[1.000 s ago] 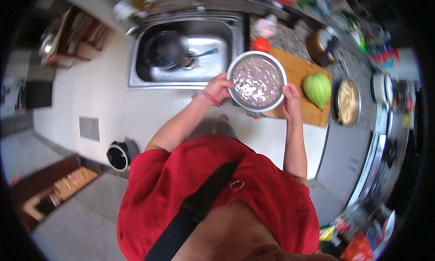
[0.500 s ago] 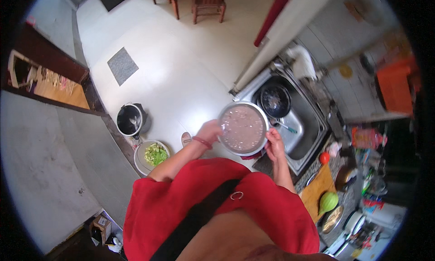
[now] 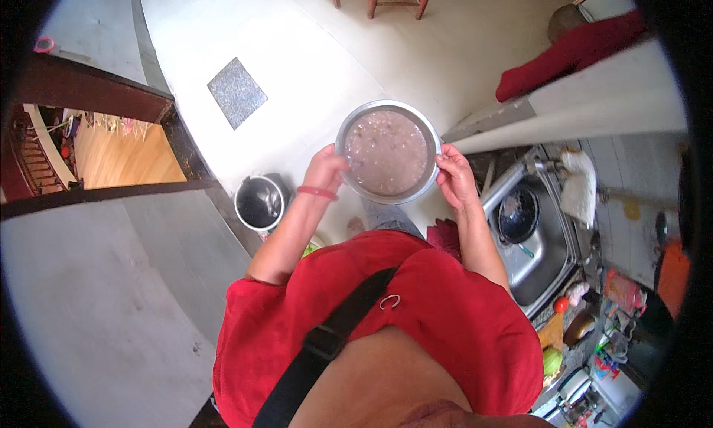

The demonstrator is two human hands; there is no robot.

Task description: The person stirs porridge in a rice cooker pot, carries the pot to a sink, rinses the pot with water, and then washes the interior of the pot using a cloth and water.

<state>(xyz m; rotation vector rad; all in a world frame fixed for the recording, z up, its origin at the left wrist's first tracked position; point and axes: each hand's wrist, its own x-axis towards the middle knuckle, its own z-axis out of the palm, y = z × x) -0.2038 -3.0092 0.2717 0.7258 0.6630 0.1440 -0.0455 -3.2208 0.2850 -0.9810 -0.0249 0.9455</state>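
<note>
Head view: left hand (image 3: pixel 327 168) and right hand (image 3: pixel 454 177) grip opposite rims of a steel bowl (image 3: pixel 388 153), likely heavy, brimful, sloshing; keep level.

One head-worn fisheye view looks steeply down the red shirt (image 3: pixel 416 309) from close above. Forearms rise from the lower edge; the steel bowl (image 3: pixel 388 152) sits near twelve o'clock, the sink (image 3: pixel 553 261) at three o'clock, floor beyond.
</note>
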